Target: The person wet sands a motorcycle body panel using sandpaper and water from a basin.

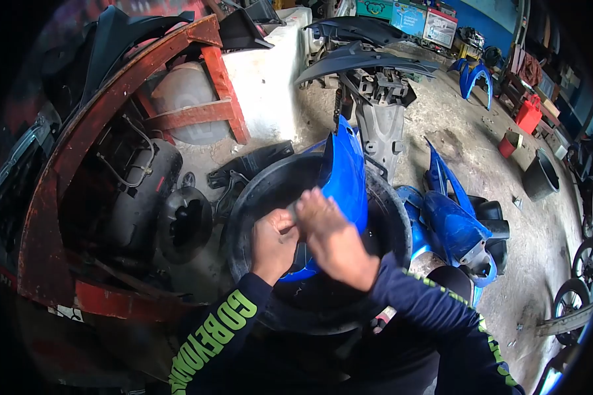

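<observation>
A red frame (pixel 186 115) and blue fairings (pixel 451 217) flank my tub (pixel 296 322) and upright panel (pixel 349 174); what my fingers (pixel 317 205) hold, I can't tell.

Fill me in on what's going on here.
A person has both hands over a blue panel in a black tub, the panel's tip rising above the rim. The left hand and right hand meet; whether they hold anything between them is hidden. More blue parts lie on the floor beside the tub.

2 hands (pixel 336 245) at blue panel (pixel 346 172) over tub (pixel 390 220)
</observation>
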### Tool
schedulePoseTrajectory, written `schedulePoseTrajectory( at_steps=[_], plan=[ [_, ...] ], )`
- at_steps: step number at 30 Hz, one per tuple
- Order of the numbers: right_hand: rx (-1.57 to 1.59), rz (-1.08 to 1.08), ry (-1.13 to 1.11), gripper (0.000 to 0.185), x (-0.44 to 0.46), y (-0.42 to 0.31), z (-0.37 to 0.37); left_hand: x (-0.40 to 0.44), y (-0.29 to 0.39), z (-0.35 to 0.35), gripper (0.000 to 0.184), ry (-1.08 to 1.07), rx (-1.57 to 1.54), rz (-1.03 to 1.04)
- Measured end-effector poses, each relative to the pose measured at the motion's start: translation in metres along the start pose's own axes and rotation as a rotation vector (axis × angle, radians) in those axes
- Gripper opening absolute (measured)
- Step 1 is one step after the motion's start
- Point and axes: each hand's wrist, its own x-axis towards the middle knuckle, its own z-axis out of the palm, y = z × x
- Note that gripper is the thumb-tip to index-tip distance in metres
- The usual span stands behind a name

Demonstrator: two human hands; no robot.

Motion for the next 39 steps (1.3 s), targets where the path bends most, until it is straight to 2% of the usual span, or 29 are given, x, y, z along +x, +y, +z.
schedulePoseTrajectory(
  at_steps=[1,4,5,8,10,12,13,14,16,17,20,21,24,25,28,29,33,37,39],
  plan=[
    [0.097,-0.008,0.020,0.048,-0.006,-0.002,0.002,-0.001,0.007,-0.003,0.019,-0.026,0.046,-0.051],
    [-0.050,0.055,0.094,0.051,0.015,0.044,-0.008,-0.004,0.019,-0.002,0.020,0.016,0.024,-0.043],
    [0.017,0.103,0.125,0.053,0.021,0.054,-0.010,-0.003,0.023,-0.001,0.022,0.005,0.031,-0.042],
    [0.030,-0.026,0.003,0.048,-0.005,0.007,-0.004,0.001,0.011,-0.001,0.023,-0.015,-0.032,-0.022],
    [0.123,-0.038,0.002,0.050,-0.004,0.009,-0.005,0.000,0.017,-0.002,0.023,0.006,-0.034,-0.006],
    [0.010,0.078,0.118,0.051,0.015,0.045,-0.010,-0.001,0.027,-0.002,0.022,0.011,0.033,-0.062],
    [0.085,0.172,0.141,0.053,0.021,0.061,-0.004,0.000,0.023,-0.003,0.022,0.000,0.060,-0.039],
    [0.080,0.171,0.140,0.053,0.016,0.048,-0.005,0.001,0.019,-0.002,0.022,0.000,0.055,-0.037],
    [0.112,-0.013,0.073,0.047,-0.003,0.004,0.002,0.002,0.012,-0.001,0.023,-0.013,-0.056,-0.032],
    [0.173,-0.029,0.029,0.050,-0.009,-0.005,0.004,0.001,0.016,-0.002,0.023,-0.008,-0.079,-0.033],
    [0.045,0.050,0.132,0.051,0.013,0.036,-0.004,-0.001,0.027,-0.003,0.023,-0.007,-0.060,-0.094],
    [0.077,0.146,0.168,0.056,0.018,0.053,0.001,0.000,0.028,-0.003,0.023,-0.021,-0.071,-0.075],
    [0.050,0.018,0.050,0.051,-0.007,0.008,0.003,0.002,0.021,-0.002,0.024,-0.021,-0.139,-0.091],
    [0.151,-0.001,0.026,0.053,-0.016,0.002,0.005,0.002,0.022,-0.003,0.024,-0.018,-0.111,-0.067],
    [0.025,0.094,0.136,0.055,0.008,0.039,0.000,0.002,0.027,-0.004,0.026,-0.034,-0.153,-0.095],
    [0.074,0.149,0.168,0.057,0.018,0.047,-0.003,0.002,0.031,-0.005,0.026,-0.060,-0.138,-0.092],
    [0.112,0.007,0.005,0.053,-0.016,-0.001,0.006,0.005,0.019,-0.005,0.027,-0.037,-0.139,-0.103],
    [0.033,0.157,0.161,0.056,0.019,0.049,-0.003,0.003,0.035,-0.005,0.029,-0.093,-0.034,-0.037],
    [0.037,0.077,0.092,0.052,0.005,0.015,-0.005,0.005,0.025,-0.002,0.028,-0.096,-0.089,-0.022]
  ],
)
